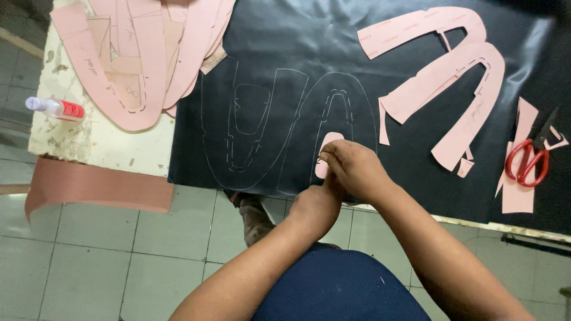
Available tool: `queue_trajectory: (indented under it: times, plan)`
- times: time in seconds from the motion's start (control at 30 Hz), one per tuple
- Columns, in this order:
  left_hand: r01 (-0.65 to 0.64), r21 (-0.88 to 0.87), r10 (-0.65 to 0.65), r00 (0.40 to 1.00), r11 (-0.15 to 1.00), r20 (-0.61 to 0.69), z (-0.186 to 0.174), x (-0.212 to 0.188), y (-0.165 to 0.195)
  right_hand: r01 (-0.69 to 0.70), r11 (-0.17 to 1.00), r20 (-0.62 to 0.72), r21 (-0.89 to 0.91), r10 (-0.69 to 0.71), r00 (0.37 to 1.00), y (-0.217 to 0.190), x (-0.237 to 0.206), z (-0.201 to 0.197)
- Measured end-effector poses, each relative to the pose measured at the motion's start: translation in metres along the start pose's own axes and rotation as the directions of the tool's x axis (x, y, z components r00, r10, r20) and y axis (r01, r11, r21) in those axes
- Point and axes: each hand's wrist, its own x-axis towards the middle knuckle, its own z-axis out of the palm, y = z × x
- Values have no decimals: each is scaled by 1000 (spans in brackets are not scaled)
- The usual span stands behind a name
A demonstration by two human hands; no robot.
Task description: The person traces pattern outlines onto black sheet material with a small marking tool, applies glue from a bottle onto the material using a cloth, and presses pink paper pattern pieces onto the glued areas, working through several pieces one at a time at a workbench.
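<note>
The person's right hand (354, 169) presses down, fingers curled, on a small pink paper template (324, 156) lying flat on the black leather sheet (309, 53), apparently pinning it so it cannot slide. The left hand (315, 205) sits just behind, closed loosely; what it grips, if anything, is hidden. White traced outlines (262, 128) beside the template show shapes packed close together, likely to save material. Larger pink pattern pieces (443, 74) lie spread on the sheet to the right, red-handled scissors (528, 159) near them. A stack of templates (140, 53) and a small bottle (55, 109) rest on the white table (113, 142).
</note>
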Motion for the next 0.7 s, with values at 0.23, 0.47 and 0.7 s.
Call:
queue_trajectory:
  times: [0.23, 0.47, 0.7]
  plan:
    - [5, -29, -5, 1000, 1000, 16, -8, -1, 1, -77, 997, 48, 18, 76, 996, -6, 4, -3]
    - [22, -17, -20, 996, 1000, 91, -13, 0, 2, 22, 999, 25, -26, -21, 999, -4, 5, -4]
    - [-17, 60, 12, 996, 998, 89, -15, 1, 2, 18, 998, 36, -60, -16, 999, 1, 7, -1]
